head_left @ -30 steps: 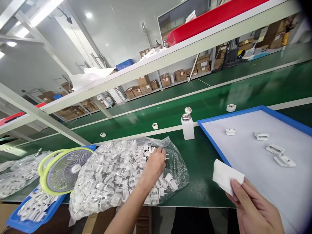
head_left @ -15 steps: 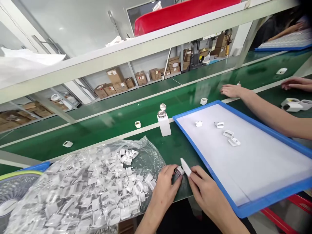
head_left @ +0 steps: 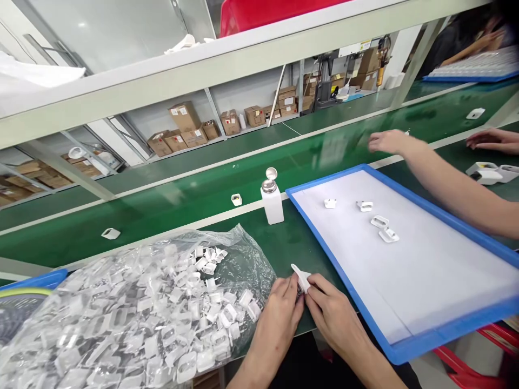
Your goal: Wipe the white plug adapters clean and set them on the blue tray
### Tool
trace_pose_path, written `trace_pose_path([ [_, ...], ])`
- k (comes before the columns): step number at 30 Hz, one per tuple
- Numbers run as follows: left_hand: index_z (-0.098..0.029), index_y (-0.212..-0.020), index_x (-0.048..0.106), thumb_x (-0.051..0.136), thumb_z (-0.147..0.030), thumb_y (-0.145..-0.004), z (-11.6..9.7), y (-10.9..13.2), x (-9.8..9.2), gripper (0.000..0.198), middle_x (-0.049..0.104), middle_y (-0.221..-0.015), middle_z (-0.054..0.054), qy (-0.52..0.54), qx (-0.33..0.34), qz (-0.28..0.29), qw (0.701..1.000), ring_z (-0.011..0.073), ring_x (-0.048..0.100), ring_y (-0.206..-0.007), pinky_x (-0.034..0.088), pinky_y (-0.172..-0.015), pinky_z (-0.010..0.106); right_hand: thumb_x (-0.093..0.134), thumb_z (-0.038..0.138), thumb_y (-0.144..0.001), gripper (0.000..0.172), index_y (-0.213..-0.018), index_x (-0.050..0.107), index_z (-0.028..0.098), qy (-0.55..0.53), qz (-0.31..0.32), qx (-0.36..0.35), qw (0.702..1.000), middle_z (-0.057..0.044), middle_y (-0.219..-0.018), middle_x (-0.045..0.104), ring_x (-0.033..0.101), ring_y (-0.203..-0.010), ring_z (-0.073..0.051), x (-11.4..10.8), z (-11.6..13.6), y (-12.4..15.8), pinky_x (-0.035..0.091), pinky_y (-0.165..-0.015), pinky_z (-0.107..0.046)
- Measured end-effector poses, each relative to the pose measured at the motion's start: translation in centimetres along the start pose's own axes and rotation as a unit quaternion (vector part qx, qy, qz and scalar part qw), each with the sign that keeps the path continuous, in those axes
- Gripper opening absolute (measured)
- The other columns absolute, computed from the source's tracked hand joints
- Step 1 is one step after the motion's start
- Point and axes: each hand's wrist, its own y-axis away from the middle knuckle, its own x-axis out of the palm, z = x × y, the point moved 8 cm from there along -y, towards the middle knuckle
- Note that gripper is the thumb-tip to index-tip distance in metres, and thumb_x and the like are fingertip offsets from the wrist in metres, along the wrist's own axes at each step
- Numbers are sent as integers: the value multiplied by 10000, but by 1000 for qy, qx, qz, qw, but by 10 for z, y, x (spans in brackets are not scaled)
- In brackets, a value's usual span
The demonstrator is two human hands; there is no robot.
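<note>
My left hand (head_left: 279, 305) is closed around a small white plastic housing, now mostly hidden behind the fingers. Pinched in my right hand (head_left: 334, 313) is a folded white wiping cloth (head_left: 300, 278), its pointed end sticking up. The cloth is against the housing, and both hands meet at the bench's front edge. Left of them, a clear plastic bag (head_left: 243, 254) lies open with a heap of white plastic housings (head_left: 194, 310). Just beyond my hands stands a white pump bottle (head_left: 273, 206) with its metal lid flipped up.
On the right lies a blue-rimmed white tray (head_left: 421, 286) carrying several white parts (head_left: 380, 221). A co-worker's arm (head_left: 441, 173) reaches over the green belt (head_left: 194, 189) behind it. White housings (head_left: 237, 200) sit along the belt. A shelf beam (head_left: 227, 70) crosses above.
My right hand has brought the cloth left onto the housing, and my hands are closer together. A housing on the belt behind the tray is no longer visible; another has shifted right towards the bottle.
</note>
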Motion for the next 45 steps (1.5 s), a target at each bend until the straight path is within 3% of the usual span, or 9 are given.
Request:
trace_pose_path([
  [6,-174,-1406,551,513,-38,-925,-4,2,0,502,695,-1219,108,16,5,7,1000,258,600,-1112,526,-998,407,354,158,-1031,288,-940,624,200,-13,-6,-1,1000,-87,-992,607,636,-836,-190,-2,5,15,517,-730,-318],
  [11,-208,-1411,553,451,-93,-973,0,2,-6,464,710,-1214,93,44,14,-35,998,240,624,-1111,532,-1001,406,351,185,-1026,315,-869,622,207,-28,-18,22,999,-77,-952,586,605,-824,-199,-4,4,-4,498,-740,-337],
  [21,-250,-1242,724,610,-347,-959,-5,14,-23,320,763,-965,53,166,-31,-39,985,230,675,-894,536,-870,354,419,303,-993,376,-675,598,211,-156,-58,157,973,-43,-759,574,613,-691,-186,-31,3,-14,492,-638,-292],
  [24,-220,-1202,757,694,-419,-902,-7,25,-23,365,764,-964,67,325,-85,-50,941,216,666,-844,538,-810,333,489,390,-972,364,-704,651,205,-217,-54,195,955,-27,-734,582,605,-668,-176,-51,6,-5,506,-591,-257],
  [30,-156,-1090,797,848,-432,-760,-21,33,-18,433,762,-853,76,602,-175,-130,768,155,640,-760,539,-777,281,605,549,-932,418,-734,657,185,-433,-43,261,862,-6,-721,493,453,-627,-136,-55,22,6,449,-548,-230],
  [33,-139,-1028,808,875,-412,-734,-28,31,-12,407,774,-942,110,662,-194,-162,706,137,645,-745,546,-765,266,593,512,-960,344,-889,718,199,-418,-85,222,877,-27,-804,538,530,-688,-155,-54,34,10,494,-602,-230],
  [36,-151,-1018,809,895,-397,-711,-30,30,-6,403,779,-1012,123,683,-200,-193,675,172,689,-830,555,-808,283,578,443,-984,271,-1001,734,223,-325,-126,185,919,-59,-914,593,602,-800,-183,-54,44,18,544,-732,-233],
  [39,-152,-1020,803,903,-425,-689,-24,34,2,440,780,-1029,134,678,-234,-226,659,248,712,-953,555,-856,329,525,366,-1017,256,-1005,740,226,-265,-131,132,946,-66,-933,606,625,-783,-169,-46,61,21,542,-700,-205],
  [45,-136,-896,805,939,-403,-627,-21,43,5,401,785,-957,130,653,-258,-248,667,275,723,-942,553,-886,355,487,221,-1027,243,-1174,678,246,-151,-194,5,969,-85,-1110,618,673,-981,-192,-53,85,20,555,-848,-227],
])
